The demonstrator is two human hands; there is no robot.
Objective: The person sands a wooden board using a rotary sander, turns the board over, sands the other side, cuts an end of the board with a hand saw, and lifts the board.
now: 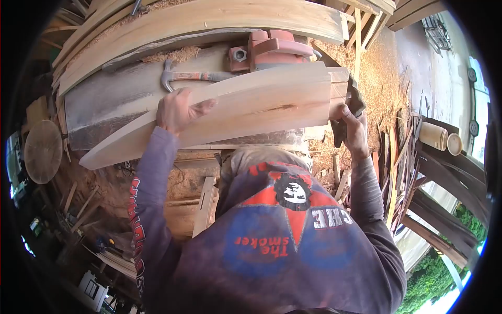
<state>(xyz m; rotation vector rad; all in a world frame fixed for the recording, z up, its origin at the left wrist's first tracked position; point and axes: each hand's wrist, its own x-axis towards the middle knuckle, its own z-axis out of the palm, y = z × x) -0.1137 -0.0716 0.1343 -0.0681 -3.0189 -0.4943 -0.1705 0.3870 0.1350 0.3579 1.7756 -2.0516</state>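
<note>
A long pale wooden board (251, 102) lies tilted across in front of my body, tapering to the left, with a narrower stepped end and a dark knot mark. My left hand (180, 111) is closed over its upper edge, thumb lying along the face. At the stepped right end, my right hand (355, 131) grips the wood with the thumb on top; its other fingers are mostly hidden beneath. A dark, cloth-like piece (356, 99) hangs behind that end, by my right hand. Just beyond the board lie a claw hammer (196, 76) and a red power tool (274, 49).
The hammer and power tool rest on a wide worn plank (104, 102). A curved board (219, 17) runs along the far side. Wood shavings (374, 89) cover the ground at right, near stacked offcuts (400, 167). A round wooden piece (43, 152) stands at left.
</note>
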